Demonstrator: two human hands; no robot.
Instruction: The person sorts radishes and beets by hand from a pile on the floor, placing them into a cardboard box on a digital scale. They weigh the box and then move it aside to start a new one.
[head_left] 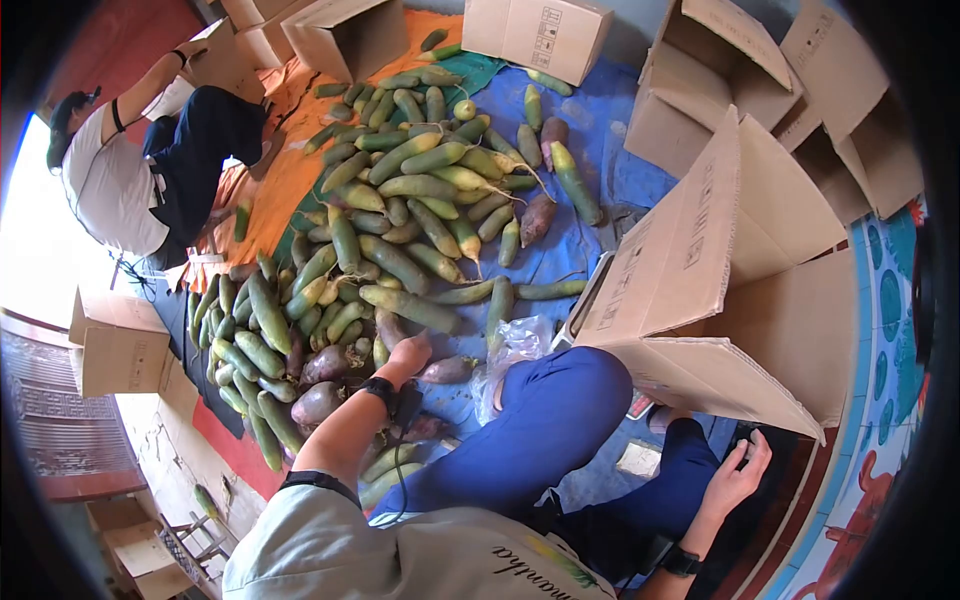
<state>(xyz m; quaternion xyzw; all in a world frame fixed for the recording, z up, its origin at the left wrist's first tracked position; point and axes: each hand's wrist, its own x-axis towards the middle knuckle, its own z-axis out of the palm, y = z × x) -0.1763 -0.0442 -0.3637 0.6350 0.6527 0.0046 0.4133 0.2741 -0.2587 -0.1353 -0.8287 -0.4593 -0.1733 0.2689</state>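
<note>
My left hand [408, 358] reaches into the pile and is closed around the lower end of a purple radish [390, 326]. Long green radishes [395, 262] lie heaped beyond it, and round purple ones [318, 402] sit to its left. Another purple radish [448, 370] lies just right of the hand. My right hand [738, 472] hangs by my right knee, below the near flap of an opened cardboard box [665, 255]. Its fingers are loosely bent and apart, with nothing seen in them.
A crumpled clear plastic bag [520, 345] lies by my left knee. Cardboard boxes [690, 100] stand at the back right, and another box [540, 35] at the back. At the left a person [150, 170] crouches beside the orange sheet [285, 130]. Blue sheeting [600, 100] covers the floor.
</note>
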